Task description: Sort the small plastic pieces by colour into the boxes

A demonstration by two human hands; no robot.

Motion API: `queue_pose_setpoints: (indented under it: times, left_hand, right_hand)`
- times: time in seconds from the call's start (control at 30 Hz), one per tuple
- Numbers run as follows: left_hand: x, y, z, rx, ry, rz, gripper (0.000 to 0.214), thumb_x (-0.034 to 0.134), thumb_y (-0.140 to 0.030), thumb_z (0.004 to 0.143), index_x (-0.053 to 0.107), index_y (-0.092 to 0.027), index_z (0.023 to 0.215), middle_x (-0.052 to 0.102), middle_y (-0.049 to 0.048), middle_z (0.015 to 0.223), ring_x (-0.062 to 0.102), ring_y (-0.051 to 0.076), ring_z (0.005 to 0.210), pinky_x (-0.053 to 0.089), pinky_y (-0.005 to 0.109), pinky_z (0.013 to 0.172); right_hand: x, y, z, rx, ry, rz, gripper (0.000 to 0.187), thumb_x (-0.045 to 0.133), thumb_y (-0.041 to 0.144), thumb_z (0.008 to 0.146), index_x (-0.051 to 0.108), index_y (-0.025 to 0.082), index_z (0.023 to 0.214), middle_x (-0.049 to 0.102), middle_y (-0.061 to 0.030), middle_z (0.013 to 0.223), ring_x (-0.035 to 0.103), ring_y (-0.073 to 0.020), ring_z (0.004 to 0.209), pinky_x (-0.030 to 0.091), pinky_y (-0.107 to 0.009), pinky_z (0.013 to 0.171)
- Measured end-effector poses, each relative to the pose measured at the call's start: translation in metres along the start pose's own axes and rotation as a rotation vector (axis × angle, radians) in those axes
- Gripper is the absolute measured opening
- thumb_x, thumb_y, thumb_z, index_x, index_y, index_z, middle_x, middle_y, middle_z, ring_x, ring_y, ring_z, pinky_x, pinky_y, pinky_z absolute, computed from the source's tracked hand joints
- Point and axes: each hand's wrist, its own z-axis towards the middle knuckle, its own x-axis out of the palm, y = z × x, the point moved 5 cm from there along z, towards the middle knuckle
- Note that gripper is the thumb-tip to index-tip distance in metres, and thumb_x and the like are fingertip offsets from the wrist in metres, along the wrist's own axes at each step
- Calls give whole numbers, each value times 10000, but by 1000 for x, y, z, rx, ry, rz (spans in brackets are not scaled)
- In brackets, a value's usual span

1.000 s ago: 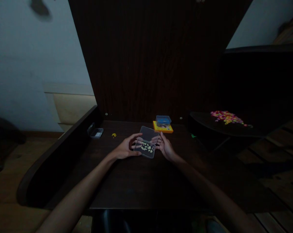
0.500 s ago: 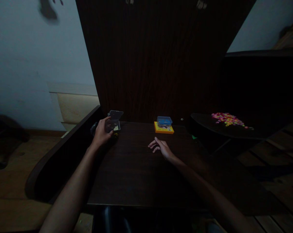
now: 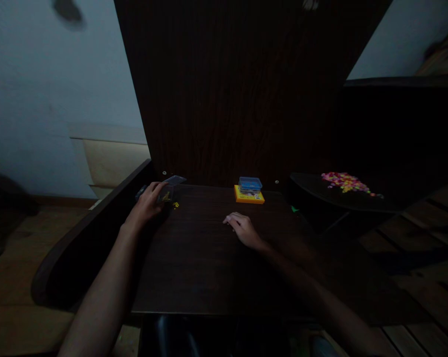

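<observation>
My left hand (image 3: 146, 204) reaches to the far left corner of the dark wooden table (image 3: 209, 258) and grips a small clear plastic box (image 3: 168, 191) with its lid up and small yellow pieces inside. A few loose yellow pieces (image 3: 175, 204) lie on the table just right of the box. My right hand (image 3: 241, 228) rests on the table near the middle, palm down, fingers curled under, holding nothing that I can see.
At the back of the table a blue-lidded clear box (image 3: 250, 184) sits on an orange box (image 3: 248, 197). A dark round side table (image 3: 335, 198) on the right carries a heap of pink and yellow pieces (image 3: 343, 181). A tall dark panel stands behind.
The left hand carried the clear box from the table's middle to the far left corner and now holds it low there. The right hand let go and settled on the table, its fingers curling.
</observation>
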Motion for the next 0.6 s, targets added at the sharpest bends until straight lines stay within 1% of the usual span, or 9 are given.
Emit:
queue_pose_setpoints:
  times: [0.03,0.1,0.17,0.2,0.27,0.33,0.4,0.5,0.6]
  left_hand:
    - [0,-1,0,7,13,5,588,494,-192,784,413,-195,1366,468,112,1310,501,279,1198,428,417,1018]
    - [0,-2,0,19,31,11,597,484,-187,782,407,-216,1374,464,104,1322,492,278,1208,424,420,1022]
    - [0,-4,0,43,45,9,616,480,-177,778,393,-244,1384,460,93,1330,482,273,1218,418,424,1029]
    - [0,-6,0,59,54,4,626,478,-171,776,387,-253,1390,458,89,1333,478,271,1223,416,427,1032]
    - [2,-9,-1,92,73,-5,643,477,-155,769,382,-256,1396,456,88,1336,472,272,1230,414,434,1033]
    - [3,-10,-1,112,83,1,656,473,-134,763,382,-259,1400,456,89,1341,467,276,1237,413,442,1034]
    - [6,-8,0,121,82,19,673,474,-107,756,384,-277,1401,464,86,1338,465,279,1239,413,451,1033]
    - [10,-6,1,133,77,35,717,493,-70,729,391,-301,1399,485,82,1319,478,286,1220,420,465,1024]
    - [12,-6,2,146,72,31,715,497,-52,726,411,-298,1393,503,87,1294,499,283,1187,435,461,1007]
  right_hand:
    - [6,9,1,-103,34,-118,387,440,440,943,688,190,783,660,-72,826,583,-195,817,493,-350,777]
    - [22,23,5,-251,112,-289,320,416,341,964,680,186,875,654,-84,897,567,-204,884,460,-375,872]
    - [40,31,15,-335,175,-411,267,422,293,960,655,177,1017,643,-96,1017,546,-215,985,431,-383,940]
    - [49,34,22,-348,195,-450,262,435,288,955,633,172,1081,630,-102,1071,532,-219,1023,427,-381,952]
    - [67,36,39,-343,215,-504,299,449,304,951,582,173,1185,596,-103,1165,507,-221,1079,414,-377,975]
    - [84,37,59,-305,185,-546,364,468,331,940,533,169,1260,563,-100,1228,487,-227,1115,401,-375,991]
    - [104,38,78,-276,193,-577,448,497,365,919,487,157,1316,534,-112,1274,463,-247,1150,387,-393,1002]
    - [129,36,99,-214,220,-611,524,512,437,895,462,155,1334,502,-142,1310,426,-284,1195,356,-458,1015]
    - [143,34,110,-175,240,-610,569,536,462,868,443,169,1346,486,-151,1336,398,-297,1230,327,-479,1030]
